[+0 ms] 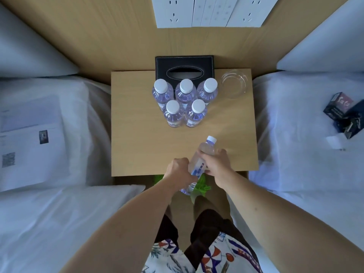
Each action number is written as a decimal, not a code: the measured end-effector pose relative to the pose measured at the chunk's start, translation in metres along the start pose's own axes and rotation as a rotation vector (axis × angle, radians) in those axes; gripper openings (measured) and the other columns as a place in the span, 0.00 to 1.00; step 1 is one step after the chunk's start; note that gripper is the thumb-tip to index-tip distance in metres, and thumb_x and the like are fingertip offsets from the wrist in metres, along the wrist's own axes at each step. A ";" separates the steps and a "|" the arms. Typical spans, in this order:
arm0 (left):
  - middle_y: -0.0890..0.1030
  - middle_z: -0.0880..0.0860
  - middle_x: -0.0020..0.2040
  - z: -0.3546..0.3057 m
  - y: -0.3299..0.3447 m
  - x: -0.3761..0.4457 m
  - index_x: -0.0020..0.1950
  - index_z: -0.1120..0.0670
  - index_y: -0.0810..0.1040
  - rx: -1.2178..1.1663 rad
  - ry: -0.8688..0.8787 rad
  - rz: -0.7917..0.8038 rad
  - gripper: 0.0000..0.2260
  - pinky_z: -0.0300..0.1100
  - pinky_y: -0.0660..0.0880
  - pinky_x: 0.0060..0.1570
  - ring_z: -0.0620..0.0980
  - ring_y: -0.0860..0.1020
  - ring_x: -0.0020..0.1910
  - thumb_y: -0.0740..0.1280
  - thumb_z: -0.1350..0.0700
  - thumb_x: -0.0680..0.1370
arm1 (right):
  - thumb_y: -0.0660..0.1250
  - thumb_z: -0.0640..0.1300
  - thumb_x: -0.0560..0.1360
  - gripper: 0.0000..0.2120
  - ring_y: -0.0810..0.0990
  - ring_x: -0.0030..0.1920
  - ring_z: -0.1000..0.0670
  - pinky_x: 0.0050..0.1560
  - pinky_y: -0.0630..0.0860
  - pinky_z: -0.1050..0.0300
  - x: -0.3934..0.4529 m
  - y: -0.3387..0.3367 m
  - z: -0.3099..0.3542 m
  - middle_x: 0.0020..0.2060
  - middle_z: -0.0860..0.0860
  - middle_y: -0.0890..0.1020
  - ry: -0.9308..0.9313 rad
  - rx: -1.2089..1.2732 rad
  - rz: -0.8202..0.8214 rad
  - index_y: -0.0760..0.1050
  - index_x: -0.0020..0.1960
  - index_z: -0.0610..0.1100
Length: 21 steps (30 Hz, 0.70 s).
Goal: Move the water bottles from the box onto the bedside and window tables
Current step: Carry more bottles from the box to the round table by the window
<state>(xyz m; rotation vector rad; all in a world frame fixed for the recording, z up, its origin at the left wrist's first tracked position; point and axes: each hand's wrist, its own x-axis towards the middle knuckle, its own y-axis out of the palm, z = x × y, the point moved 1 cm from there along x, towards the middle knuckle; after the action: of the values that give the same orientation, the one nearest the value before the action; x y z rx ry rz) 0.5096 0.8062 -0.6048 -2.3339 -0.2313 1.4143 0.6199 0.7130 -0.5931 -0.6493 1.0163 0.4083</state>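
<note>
Both hands, left hand and right hand, are gripping one tilted water bottle over the wooden desk, which is standing between two white beds.

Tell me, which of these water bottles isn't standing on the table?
The sixth bottle, tilted with its cap pointing away, gripped by both hands at the bedside table's near edge. The other five stand upright, clustered before the black tissue box.

Both forearms extended forward, converging; left hand and right hand curled, gripping same bottle, knuckles up.
</note>
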 end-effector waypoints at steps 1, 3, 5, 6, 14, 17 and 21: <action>0.80 0.53 0.44 0.001 -0.003 -0.004 0.48 0.53 0.78 -0.017 0.010 -0.016 0.17 0.45 0.78 0.35 0.54 0.80 0.40 0.78 0.53 0.63 | 0.78 0.54 0.70 0.34 0.83 0.55 0.45 0.55 0.83 0.41 -0.003 0.000 0.002 0.60 0.47 0.79 0.002 0.009 -0.002 0.66 0.69 0.46; 0.81 0.54 0.46 0.002 -0.011 -0.013 0.49 0.54 0.78 -0.040 0.036 -0.046 0.18 0.47 0.80 0.39 0.55 0.79 0.41 0.79 0.55 0.62 | 0.76 0.57 0.71 0.31 0.83 0.54 0.47 0.53 0.84 0.44 -0.011 0.000 0.007 0.58 0.49 0.80 -0.042 -0.033 -0.009 0.69 0.69 0.50; 0.82 0.54 0.47 0.000 -0.021 -0.021 0.49 0.54 0.78 -0.053 0.062 -0.070 0.19 0.49 0.81 0.41 0.56 0.80 0.43 0.80 0.56 0.62 | 0.74 0.62 0.71 0.25 0.83 0.51 0.49 0.50 0.84 0.46 -0.023 0.000 0.019 0.54 0.51 0.81 -0.093 -0.055 0.001 0.73 0.63 0.53; 0.81 0.53 0.48 -0.001 -0.029 -0.026 0.50 0.54 0.77 -0.049 0.077 -0.085 0.20 0.49 0.81 0.40 0.56 0.80 0.44 0.80 0.57 0.62 | 0.74 0.64 0.70 0.24 0.83 0.50 0.49 0.49 0.85 0.46 -0.030 -0.001 0.026 0.52 0.52 0.82 -0.124 -0.044 0.001 0.74 0.59 0.52; 0.75 0.51 0.47 -0.012 -0.074 -0.050 0.52 0.53 0.70 -0.018 0.144 -0.209 0.23 0.41 0.67 0.35 0.54 0.74 0.44 0.79 0.57 0.65 | 0.80 0.56 0.63 0.16 0.82 0.41 0.59 0.40 0.77 0.61 -0.086 0.006 0.081 0.40 0.59 0.83 -0.496 -0.183 -0.031 0.79 0.44 0.51; 0.77 0.52 0.59 -0.014 -0.093 -0.052 0.66 0.53 0.73 0.003 0.147 -0.259 0.28 0.44 0.73 0.49 0.56 0.77 0.57 0.78 0.56 0.69 | 0.79 0.55 0.63 0.18 0.79 0.40 0.52 0.39 0.74 0.56 -0.102 0.016 0.094 0.38 0.55 0.81 -0.652 -0.362 -0.069 0.76 0.42 0.47; 0.75 0.53 0.66 -0.009 -0.117 -0.055 0.72 0.51 0.70 0.040 0.116 -0.277 0.29 0.43 0.73 0.49 0.55 0.76 0.61 0.75 0.57 0.72 | 0.80 0.54 0.64 0.19 0.77 0.40 0.47 0.34 0.67 0.57 -0.108 0.024 0.100 0.37 0.51 0.80 -0.750 -0.503 -0.141 0.76 0.44 0.45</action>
<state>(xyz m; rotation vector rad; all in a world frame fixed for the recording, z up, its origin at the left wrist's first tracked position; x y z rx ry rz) 0.4990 0.8914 -0.5081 -2.2399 -0.4675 1.1372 0.6192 0.7958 -0.4689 -0.9129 0.1430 0.7237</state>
